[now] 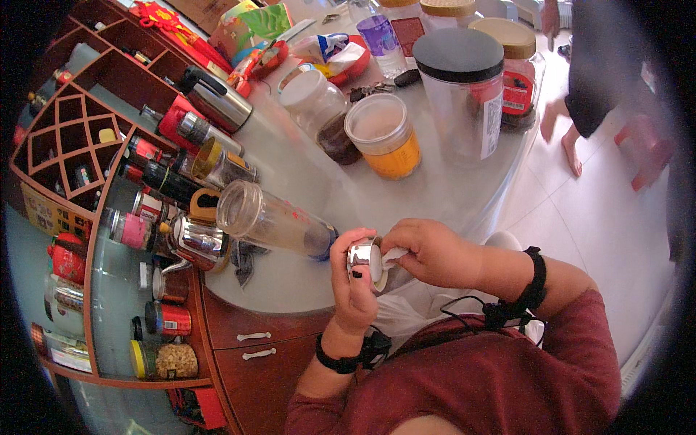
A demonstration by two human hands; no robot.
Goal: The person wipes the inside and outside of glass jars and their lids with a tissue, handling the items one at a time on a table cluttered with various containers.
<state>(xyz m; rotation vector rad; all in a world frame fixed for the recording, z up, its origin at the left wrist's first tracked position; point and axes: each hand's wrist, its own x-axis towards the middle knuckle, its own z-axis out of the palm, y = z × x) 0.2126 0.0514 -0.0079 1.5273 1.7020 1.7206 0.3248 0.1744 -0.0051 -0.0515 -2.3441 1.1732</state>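
Observation:
My left hand (348, 293) grips a shiny metal lid (360, 255) near the table's front edge, its pale inside turned to the right. Pinched in my right hand (429, 254) is a crumpled white tissue (392, 255), held at the lid's inner side. Just left of the lid stands a tall clear bottle (277, 220) with a dark blue base, its threaded mouth uncovered. A dark cloth (244, 262) lies beside the bottle.
Behind are a jar with an orange label (389, 138), a clear jar with dark contents (321, 117) and a black-lidded canister (459, 98). A metal teapot (198, 239) and wooden shelf unit (98, 217) stand left. A person's bare foot (572, 152) shows at right.

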